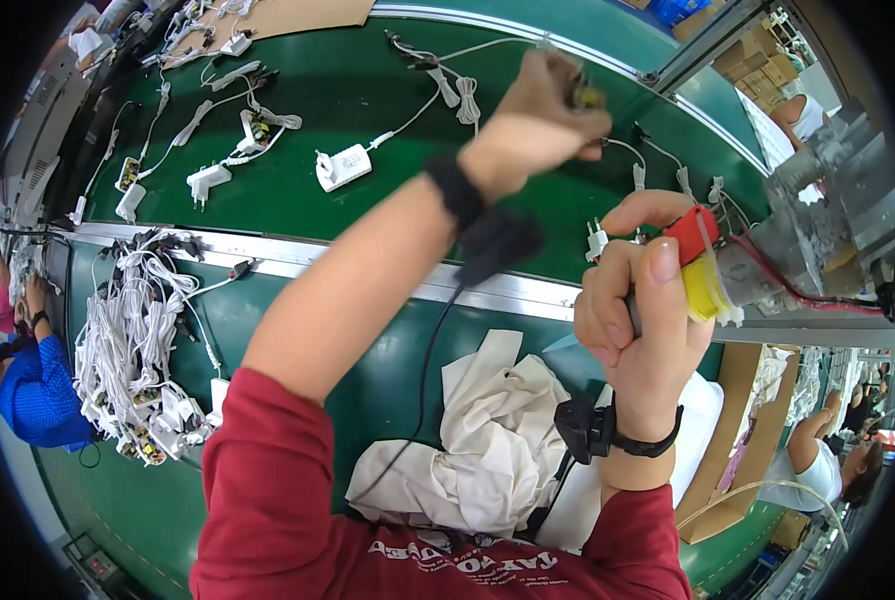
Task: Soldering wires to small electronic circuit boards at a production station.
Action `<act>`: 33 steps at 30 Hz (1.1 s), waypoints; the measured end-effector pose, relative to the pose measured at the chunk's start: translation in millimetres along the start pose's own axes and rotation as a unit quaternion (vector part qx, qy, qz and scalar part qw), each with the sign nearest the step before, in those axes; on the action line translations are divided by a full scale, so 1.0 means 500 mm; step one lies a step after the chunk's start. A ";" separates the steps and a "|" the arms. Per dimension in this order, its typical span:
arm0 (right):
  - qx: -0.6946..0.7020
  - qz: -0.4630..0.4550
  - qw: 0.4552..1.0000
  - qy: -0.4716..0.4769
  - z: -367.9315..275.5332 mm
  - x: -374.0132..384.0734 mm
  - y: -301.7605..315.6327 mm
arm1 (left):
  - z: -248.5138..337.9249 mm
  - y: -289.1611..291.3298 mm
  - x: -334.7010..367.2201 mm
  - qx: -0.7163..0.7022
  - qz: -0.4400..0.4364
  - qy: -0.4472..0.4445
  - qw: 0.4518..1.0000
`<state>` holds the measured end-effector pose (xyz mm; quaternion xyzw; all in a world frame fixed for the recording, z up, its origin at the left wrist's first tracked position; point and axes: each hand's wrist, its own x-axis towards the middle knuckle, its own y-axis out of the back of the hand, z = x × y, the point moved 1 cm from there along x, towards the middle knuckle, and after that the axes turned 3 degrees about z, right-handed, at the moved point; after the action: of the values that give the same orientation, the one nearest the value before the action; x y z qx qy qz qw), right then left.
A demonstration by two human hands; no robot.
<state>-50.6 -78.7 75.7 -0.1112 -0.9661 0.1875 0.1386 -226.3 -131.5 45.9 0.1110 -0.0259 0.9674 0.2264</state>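
My left hand [552, 105] reaches over the green conveyor and is smeared by motion. Its fingers close on a small circuit board [589, 97] with a yellow part, only blurrily visible. My right hand [637, 290] is raised on the right, fingers curled round the end of a grey cylindrical fixture [752, 272] with a red block, yellow wrapping and thin wires. The grip hides part of it. Below the left forearm lies a white power adapter [345, 168] with its cord. A white plug [596, 240] shows just left of my right hand.
Several corded adapters, some opened, lie on the conveyor [297, 205]. A heap of white cords and adapters [137, 340] sits at the left. Crumpled white cloth [497, 430] lies before me. A metal rail [297, 262] crosses the bench; a cardboard box [737, 440] stands right. Other people work at both sides.
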 end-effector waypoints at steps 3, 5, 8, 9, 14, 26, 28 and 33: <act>-0.025 0.006 1.000 0.006 -0.009 0.000 0.004 | -0.011 0.008 -0.164 -0.137 0.000 0.158 0.978; -0.038 0.006 0.999 0.029 -0.008 0.003 0.009 | -0.024 0.016 -0.268 -0.235 0.009 0.273 0.933; -0.044 0.013 0.998 0.038 -0.006 0.006 0.006 | -0.031 0.019 -0.346 -0.246 -0.036 0.321 0.914; -0.039 0.016 0.998 0.042 -0.006 0.008 0.005 | -0.031 0.018 -0.359 -0.234 -0.073 0.327 0.913; -0.028 0.030 0.998 0.056 0.004 0.006 0.002 | -0.032 0.018 -0.377 -0.218 -0.165 0.331 0.903; -0.048 0.049 0.996 0.064 0.009 -0.001 0.005 | -0.034 0.017 -0.395 -0.253 -0.199 0.291 0.901; -0.052 0.046 0.995 0.066 0.009 -0.001 0.007 | -0.033 0.017 -0.396 -0.255 -0.200 0.294 0.899; -0.082 0.031 0.993 0.074 0.000 -0.002 0.007 | -0.029 0.017 -0.395 -0.254 -0.203 0.301 0.897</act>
<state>-48.9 -75.9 74.3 -0.1661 -0.9613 0.1032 0.1941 -60.8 -223.1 -12.8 -0.2442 -0.1779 0.8482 0.4350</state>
